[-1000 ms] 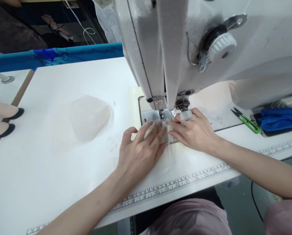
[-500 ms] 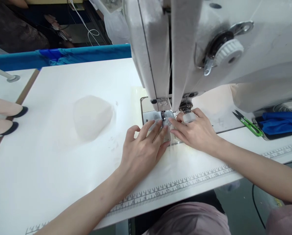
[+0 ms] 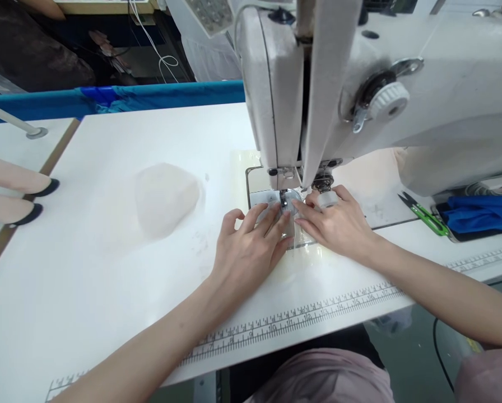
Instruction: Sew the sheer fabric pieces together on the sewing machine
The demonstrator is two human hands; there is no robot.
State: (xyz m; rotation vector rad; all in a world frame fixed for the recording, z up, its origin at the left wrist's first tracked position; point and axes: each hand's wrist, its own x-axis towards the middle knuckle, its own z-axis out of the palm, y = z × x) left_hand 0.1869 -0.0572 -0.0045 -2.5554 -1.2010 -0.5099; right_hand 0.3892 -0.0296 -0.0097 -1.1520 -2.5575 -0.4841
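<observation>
A white sewing machine [image 3: 360, 101] stands on the white table [image 3: 108, 291]. My left hand [image 3: 246, 249] lies flat with its fingers stretched out on a small sheer piece of fabric [image 3: 295, 238] just in front of the needle plate [image 3: 263, 198]. My right hand [image 3: 339, 224] presses the same piece from the right, fingertips at the presser foot [image 3: 283, 200]. A pale round cap [image 3: 327, 199] sits on one of its fingers. Both hands' fingertips nearly meet at the needle.
A heap of sheer pale fabric [image 3: 164, 196] lies left of the machine. Green thread snips [image 3: 423, 215] and blue cloth [image 3: 482, 215] lie at the right. A printed ruler [image 3: 301, 319] runs along the table's front edge. Two mannequin-like feet in dark shoes [image 3: 32, 201] show at far left.
Both hands have stayed at the needle, with the fingertips pushed slightly forward. The camera has shifted, so the whole scene sits a little more to the right.
</observation>
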